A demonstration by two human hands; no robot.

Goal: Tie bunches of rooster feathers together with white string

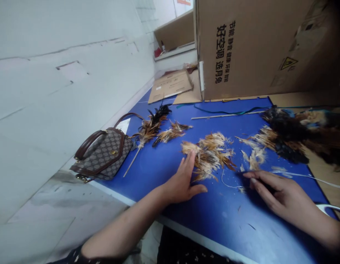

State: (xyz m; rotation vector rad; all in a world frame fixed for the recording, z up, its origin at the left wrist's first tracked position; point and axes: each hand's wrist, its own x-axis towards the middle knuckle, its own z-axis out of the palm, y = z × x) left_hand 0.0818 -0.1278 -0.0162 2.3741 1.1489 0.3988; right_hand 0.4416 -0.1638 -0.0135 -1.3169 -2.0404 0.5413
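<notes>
The right hand (pixel 280 196) lies flat and released on the blue bench (pixel 214 220), fingertips at a thin white string (pixel 227 183). The left hand (pixel 183 183), open, presses the tan feather pile (pixel 210 156) mid-bench. Seemingly sorting feathers; picking one calls for a fine pinch. They look wispy, brown-tipped, scattered loosely.

Two hands (pixel 183 181), one handbag (pixel 104 154)
</notes>
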